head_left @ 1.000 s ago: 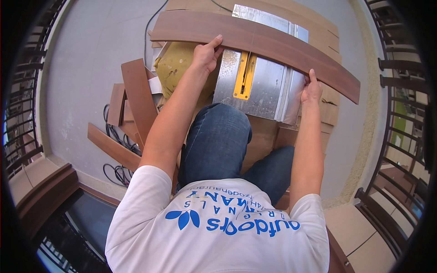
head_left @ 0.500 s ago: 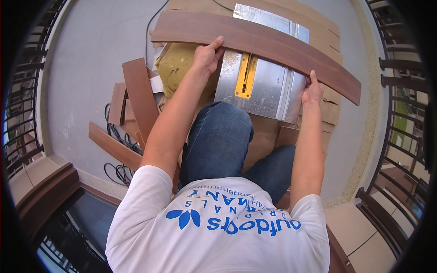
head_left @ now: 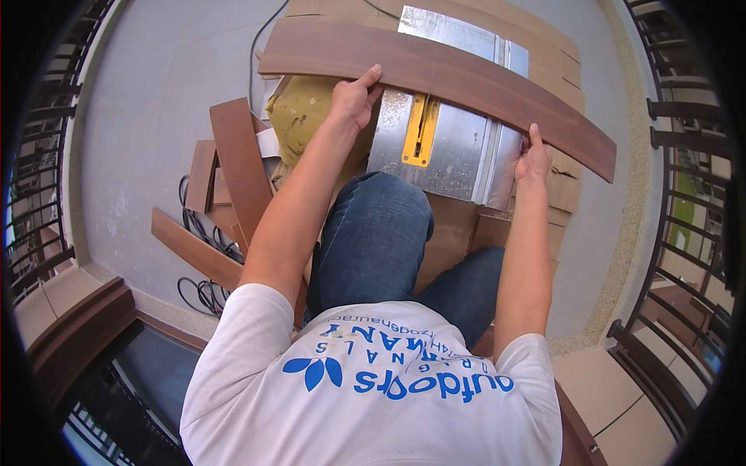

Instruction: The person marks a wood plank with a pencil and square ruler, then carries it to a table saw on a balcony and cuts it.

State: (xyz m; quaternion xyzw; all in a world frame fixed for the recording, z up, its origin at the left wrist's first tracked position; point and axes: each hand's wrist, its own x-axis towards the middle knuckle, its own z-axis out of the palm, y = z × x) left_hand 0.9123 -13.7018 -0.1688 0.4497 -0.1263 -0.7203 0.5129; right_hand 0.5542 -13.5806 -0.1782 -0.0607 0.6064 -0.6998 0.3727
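A long reddish-brown wooden plank (head_left: 482, 75) lies crosswise over the silver top of a table saw (head_left: 458, 147). My left hand (head_left: 357, 99) grips the plank's near edge left of the saw's yellow blade insert (head_left: 420, 132), thumb on top and the other fingers mostly hidden. Toward the right end, my right hand (head_left: 533, 159) holds the same edge with its fingers closed against it. A thin line crosses the plank's face in line with the insert's slot. The plank covers the slot's far part, and I cannot make out the blade.
Several offcut boards (head_left: 241, 167) lie at the left among black cables (head_left: 208, 295). A stained yellow-green bag (head_left: 305, 116) sits beside the saw. Cardboard sheets (head_left: 559, 74) spread under and behind it. Dark railings (head_left: 684, 124) stand on both sides. My knee (head_left: 377, 225) is close to the saw.
The plank has shifted very slightly toward me with both hands on it. The thin line across its face now shows more clearly. My grip looks the same.
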